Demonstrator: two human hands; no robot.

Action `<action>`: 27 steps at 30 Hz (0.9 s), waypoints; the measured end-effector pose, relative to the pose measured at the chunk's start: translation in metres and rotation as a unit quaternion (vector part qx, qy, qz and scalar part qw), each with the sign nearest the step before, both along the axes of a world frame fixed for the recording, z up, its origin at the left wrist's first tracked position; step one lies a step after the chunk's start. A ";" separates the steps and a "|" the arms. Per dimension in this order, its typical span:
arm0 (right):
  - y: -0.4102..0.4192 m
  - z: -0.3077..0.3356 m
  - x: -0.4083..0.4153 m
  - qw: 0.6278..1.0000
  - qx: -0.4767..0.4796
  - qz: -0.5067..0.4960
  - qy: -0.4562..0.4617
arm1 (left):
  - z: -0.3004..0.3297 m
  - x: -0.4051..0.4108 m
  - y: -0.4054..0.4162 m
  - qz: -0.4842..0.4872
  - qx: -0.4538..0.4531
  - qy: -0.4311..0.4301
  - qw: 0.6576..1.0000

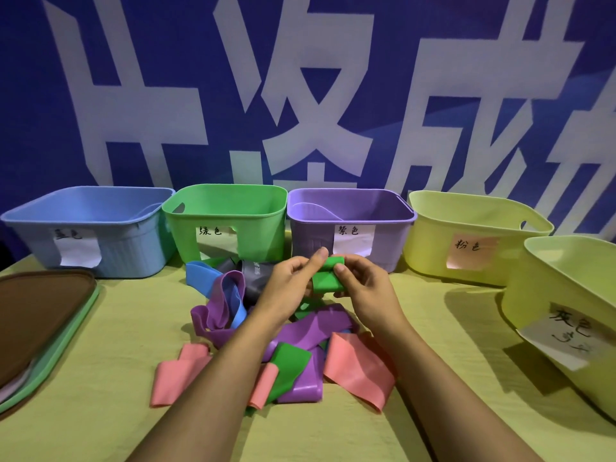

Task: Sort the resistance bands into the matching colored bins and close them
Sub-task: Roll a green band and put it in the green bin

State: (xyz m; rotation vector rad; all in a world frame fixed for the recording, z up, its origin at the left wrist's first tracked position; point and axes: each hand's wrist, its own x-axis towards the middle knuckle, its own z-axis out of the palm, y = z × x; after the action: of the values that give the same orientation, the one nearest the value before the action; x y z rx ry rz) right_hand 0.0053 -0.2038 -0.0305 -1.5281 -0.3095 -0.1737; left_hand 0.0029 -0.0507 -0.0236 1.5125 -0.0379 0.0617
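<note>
Head view: five bins [226,208], two hands [290,278] holding one green band [328,281].

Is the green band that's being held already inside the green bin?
No, both the left hand and right hand hold the green band above the pile, in front of the green bin.

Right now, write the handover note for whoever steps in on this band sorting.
Left hand and right hand both pinch a folded green band above the pile.
Mixed bands, purple, pink, blue, green and grey, lie loose on the table.
Green bin stands open behind, looking empty; the blue bin and purple bin each hold something pale, unclear what.
Lids are stacked at left.
Left: sort every band, close bins.
</note>
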 end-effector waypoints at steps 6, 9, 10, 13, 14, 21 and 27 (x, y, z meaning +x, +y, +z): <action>0.003 -0.004 0.000 0.999 -0.010 0.036 -0.014 | 0.010 -0.010 -0.002 -0.001 0.055 0.004 0.998; 0.004 -0.003 -0.001 0.999 -0.007 0.041 -0.015 | 0.008 -0.009 -0.001 0.010 0.063 -0.001 0.998; 0.003 -0.003 -0.001 0.999 -0.006 0.040 -0.015 | 0.007 -0.009 -0.001 0.011 0.065 -0.001 0.998; 0.003 -0.004 -0.001 0.999 -0.011 0.035 -0.016 | 0.007 -0.008 -0.002 0.018 0.077 -0.011 0.997; 0.003 -0.004 -0.001 0.999 -0.011 0.033 -0.012 | 0.006 -0.008 -0.001 0.020 0.081 -0.015 0.996; 0.002 0.002 -0.004 0.996 0.030 0.022 0.080 | 0.000 -0.005 -0.001 -0.019 0.071 -0.040 0.996; -0.001 0.005 -0.007 0.995 -0.024 -0.021 0.098 | 0.000 -0.006 -0.003 -0.059 0.070 -0.045 0.995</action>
State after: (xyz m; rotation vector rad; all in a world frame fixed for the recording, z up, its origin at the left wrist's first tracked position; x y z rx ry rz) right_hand -0.0018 -0.2051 -0.0255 -1.5867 -0.1254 -0.0488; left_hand -0.0027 -0.0534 -0.0232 1.6430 -0.2082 0.0329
